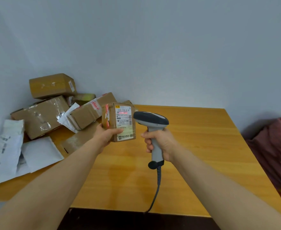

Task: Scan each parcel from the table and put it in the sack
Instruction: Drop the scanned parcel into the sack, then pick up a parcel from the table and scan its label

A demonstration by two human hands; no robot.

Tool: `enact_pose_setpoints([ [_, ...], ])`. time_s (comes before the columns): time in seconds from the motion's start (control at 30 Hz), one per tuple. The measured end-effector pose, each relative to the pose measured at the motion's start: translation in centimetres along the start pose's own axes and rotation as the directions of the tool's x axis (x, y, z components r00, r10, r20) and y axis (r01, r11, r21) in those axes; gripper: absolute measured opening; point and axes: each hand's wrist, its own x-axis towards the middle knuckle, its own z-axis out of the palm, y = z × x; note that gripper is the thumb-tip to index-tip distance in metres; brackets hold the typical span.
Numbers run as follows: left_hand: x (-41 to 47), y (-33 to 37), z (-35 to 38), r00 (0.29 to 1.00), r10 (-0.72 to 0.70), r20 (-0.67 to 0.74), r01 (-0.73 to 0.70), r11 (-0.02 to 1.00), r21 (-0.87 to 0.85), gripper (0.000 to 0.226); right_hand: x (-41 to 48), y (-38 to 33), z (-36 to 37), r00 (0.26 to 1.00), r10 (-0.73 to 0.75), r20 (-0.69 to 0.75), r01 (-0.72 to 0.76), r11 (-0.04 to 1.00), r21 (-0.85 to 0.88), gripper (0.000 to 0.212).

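Parcel: gripped in my left hand; scanner: clutched in my right hand, beam on label; pile behind parcel: likely pending.

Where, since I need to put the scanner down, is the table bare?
Bare wood of the table runs from the scanner to the far and right edges, and along the near edge between the forearms. The left end is crowded with cardboard boxes and white mailers.
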Motion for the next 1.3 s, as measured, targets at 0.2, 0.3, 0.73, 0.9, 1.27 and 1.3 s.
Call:
enact_pose_setpoints([
  [0.2,0.5,-0.1,-0.3,1.000,0.003,0.002,-0.003,1.000,-0.014,0.087,0.0,-0.3,0.2,1.000,0.005,-0.011,-0.005,1.000,-0.025,0.022],
  [0.3,0.6,-0.1,-0.5,1.000,0.003,-0.005,-0.003,1.000,-0.008,0.087,-0.1,-0.3,0.2,1.000,0.009,-0.015,-0.009,0.999,-0.034,0.021],
  [0.73,2.0,-0.8,-0.7,0.999,-0.013,0.040,0.012,0.999,0.033,0.096,-0.3,0.0,-0.1,0.999,0.021,-0.037,-0.022,0.999,-0.032,0.021],
  [0.9,2.4,-1.8,1.2,0.994,-0.049,0.095,0.043,0.997,0.071,0.088,-0.8,1.0,-1.0,0.993,0.058,-0.102,-0.058,0.998,0.005,0.020],
  [1.27,-2.4,-6.7,17.5,0.861,-0.231,0.453,0.126,0.960,0.250,0.055,-6.1,5.6,-15.7,0.778,0.104,-0.619,0.082,0.961,0.264,0.022],
  [1.3,-3.2,-6.9,19.7,0.849,-0.230,0.476,0.118,0.960,0.253,0.062,-6.7,5.9,-17.6,0.762,0.104,-0.640,0.103,0.955,0.278,0.024],
])
